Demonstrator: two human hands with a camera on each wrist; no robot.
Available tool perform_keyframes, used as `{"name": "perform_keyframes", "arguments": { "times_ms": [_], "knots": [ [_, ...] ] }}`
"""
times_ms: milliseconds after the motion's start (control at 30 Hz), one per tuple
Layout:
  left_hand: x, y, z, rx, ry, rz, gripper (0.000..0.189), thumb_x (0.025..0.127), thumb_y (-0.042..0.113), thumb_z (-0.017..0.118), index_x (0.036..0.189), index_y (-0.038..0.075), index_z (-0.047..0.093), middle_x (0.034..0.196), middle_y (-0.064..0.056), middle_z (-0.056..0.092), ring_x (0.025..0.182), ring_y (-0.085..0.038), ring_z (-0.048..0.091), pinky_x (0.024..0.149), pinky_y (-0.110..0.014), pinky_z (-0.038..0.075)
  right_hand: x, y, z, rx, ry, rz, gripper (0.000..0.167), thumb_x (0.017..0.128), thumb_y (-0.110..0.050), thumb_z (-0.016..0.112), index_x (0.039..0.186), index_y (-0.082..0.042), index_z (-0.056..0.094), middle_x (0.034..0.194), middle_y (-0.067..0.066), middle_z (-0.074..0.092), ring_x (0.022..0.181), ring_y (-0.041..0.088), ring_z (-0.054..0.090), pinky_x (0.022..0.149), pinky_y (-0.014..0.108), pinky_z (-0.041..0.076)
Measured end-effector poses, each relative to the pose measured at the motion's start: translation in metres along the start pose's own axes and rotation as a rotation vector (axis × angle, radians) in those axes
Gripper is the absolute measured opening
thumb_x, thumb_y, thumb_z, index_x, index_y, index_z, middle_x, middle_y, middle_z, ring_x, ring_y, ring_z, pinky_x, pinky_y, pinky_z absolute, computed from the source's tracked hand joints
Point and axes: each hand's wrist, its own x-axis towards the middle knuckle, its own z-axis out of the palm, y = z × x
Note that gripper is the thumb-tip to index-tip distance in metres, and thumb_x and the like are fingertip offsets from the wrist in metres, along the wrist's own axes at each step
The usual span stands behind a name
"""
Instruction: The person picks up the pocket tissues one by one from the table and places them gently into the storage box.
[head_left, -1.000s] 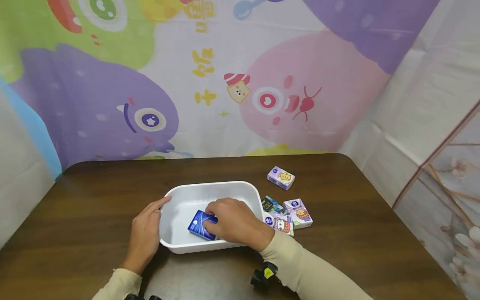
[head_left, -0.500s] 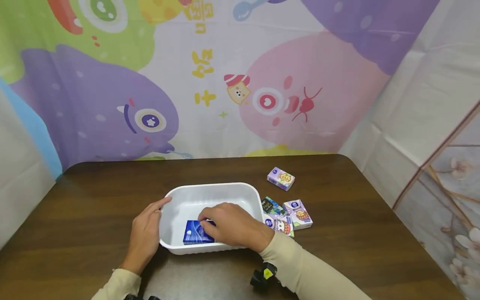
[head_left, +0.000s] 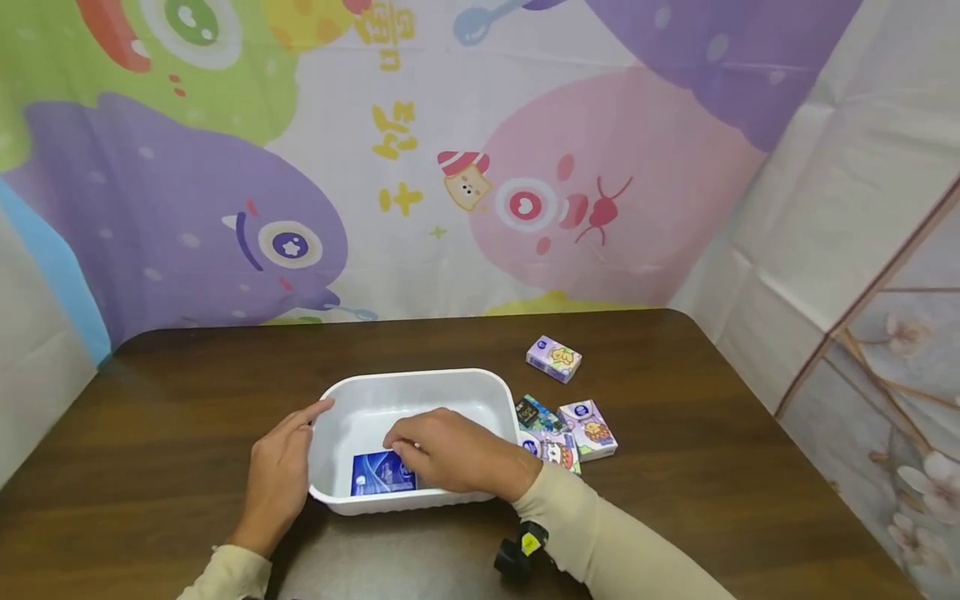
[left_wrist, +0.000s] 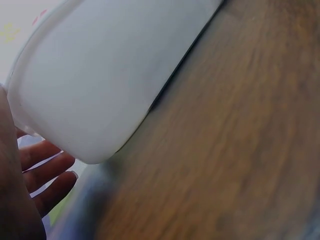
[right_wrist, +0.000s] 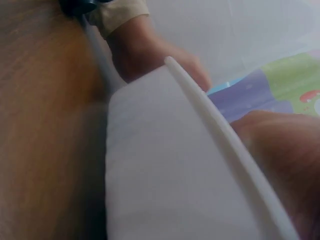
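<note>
A white plastic basin (head_left: 412, 383) stands on the dark wooden table. Inside it, near the front left, a glossy blue pack, apparently of pocket tissues (head_left: 375, 477), lies flat. My right hand (head_left: 461, 454) reaches over the basin's front right, its thumb and index finger bent together at the pack's upper right edge. Its other fingertips are hidden. At the left end of the basin, my left hand (head_left: 281, 467) rests against the wall with a fingertip on the rim. The left wrist view shows its other fingers (left_wrist: 55, 172) loosely extended beside the basin wall (left_wrist: 95, 85).
Right of the basin lie a white-and-purple pack (head_left: 588, 430), a dark green-blue pack (head_left: 536, 412) and a pack with a cartoon print (head_left: 557, 452). Farther back is another purple pack (head_left: 553, 359). A cartoon-printed cloth (head_left: 420, 275) hangs behind the table.
My right hand has shifted the blue pack left and toward the front, turning it until it lies squarer to the basin. More of the pack shows. My left hand has stayed at the rim.
</note>
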Motion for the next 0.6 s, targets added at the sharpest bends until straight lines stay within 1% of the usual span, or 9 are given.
{"name": "perform_keyframes", "arguments": {
  "times_ms": [133, 233, 333, 400, 500, 567, 600],
  "knots": [
    [0.0, -0.001, -0.002, 0.008, 0.014, -0.003, 0.041, 0.102, 0.007, 0.038, 0.123, 0.01, 0.073, 0.127, -0.009, 0.068, 0.118, -0.025, 0.06, 0.09, -0.006, 0.034, 0.0, 0.001, -0.002, -0.018, 0.01, -0.015, 0.023, 0.102, -0.022, 0.057, 0.115, -0.014, 0.074, 0.105, -0.011, 0.071, 0.092, -0.001, 0.059, 0.092, 0.022, 0.046],
    [0.0, 0.0, -0.004, 0.011, 0.023, -0.002, 0.04, 0.102, 0.006, 0.039, 0.122, 0.01, 0.074, 0.126, -0.009, 0.068, 0.117, -0.025, 0.061, 0.09, -0.006, 0.034, 0.001, 0.001, -0.003, -0.03, 0.001, -0.029, 0.024, 0.102, -0.025, 0.057, 0.115, -0.015, 0.074, 0.105, -0.012, 0.07, 0.094, -0.002, 0.059, 0.092, 0.022, 0.046],
    [0.0, 0.001, -0.005, 0.018, 0.025, -0.001, 0.04, 0.101, 0.005, 0.039, 0.12, 0.009, 0.074, 0.124, -0.009, 0.069, 0.116, -0.025, 0.062, 0.09, -0.008, 0.035, 0.0, -0.001, -0.004, -0.037, 0.019, -0.019, 0.024, 0.101, -0.026, 0.058, 0.115, -0.015, 0.074, 0.104, -0.012, 0.07, 0.095, -0.001, 0.06, 0.093, 0.022, 0.046],
    [0.001, 0.002, -0.004, 0.025, 0.02, -0.001, 0.04, 0.1, 0.004, 0.04, 0.12, 0.008, 0.074, 0.123, -0.01, 0.069, 0.116, -0.026, 0.062, 0.093, -0.015, 0.039, -0.003, -0.002, -0.006, -0.045, 0.042, -0.011, 0.023, 0.1, -0.025, 0.059, 0.114, -0.015, 0.074, 0.104, -0.011, 0.071, 0.096, 0.0, 0.061, 0.093, 0.023, 0.047],
    [0.0, 0.003, -0.003, 0.027, 0.014, -0.009, 0.04, 0.1, 0.004, 0.039, 0.12, 0.006, 0.074, 0.124, -0.011, 0.069, 0.117, -0.028, 0.062, 0.096, -0.031, 0.044, -0.008, -0.001, -0.01, -0.058, 0.081, -0.01, 0.023, 0.099, -0.024, 0.059, 0.113, -0.014, 0.074, 0.104, -0.008, 0.072, 0.097, 0.003, 0.063, 0.093, 0.025, 0.048],
    [-0.001, 0.002, -0.003, 0.03, 0.015, -0.015, 0.04, 0.1, 0.004, 0.039, 0.12, 0.007, 0.074, 0.124, -0.011, 0.069, 0.117, -0.028, 0.062, 0.097, -0.041, 0.045, -0.011, 0.001, -0.013, -0.064, 0.105, -0.02, 0.022, 0.099, -0.023, 0.06, 0.112, -0.013, 0.075, 0.103, -0.006, 0.072, 0.097, 0.005, 0.064, 0.092, 0.026, 0.049],
    [-0.001, 0.001, -0.004, 0.031, 0.017, -0.018, 0.04, 0.1, 0.005, 0.039, 0.12, 0.007, 0.074, 0.124, -0.011, 0.069, 0.117, -0.028, 0.062, 0.097, -0.043, 0.044, -0.012, 0.002, -0.014, -0.067, 0.118, -0.026, 0.022, 0.099, -0.022, 0.06, 0.111, -0.013, 0.075, 0.102, -0.006, 0.072, 0.096, 0.006, 0.065, 0.091, 0.027, 0.049]
  ]
}}
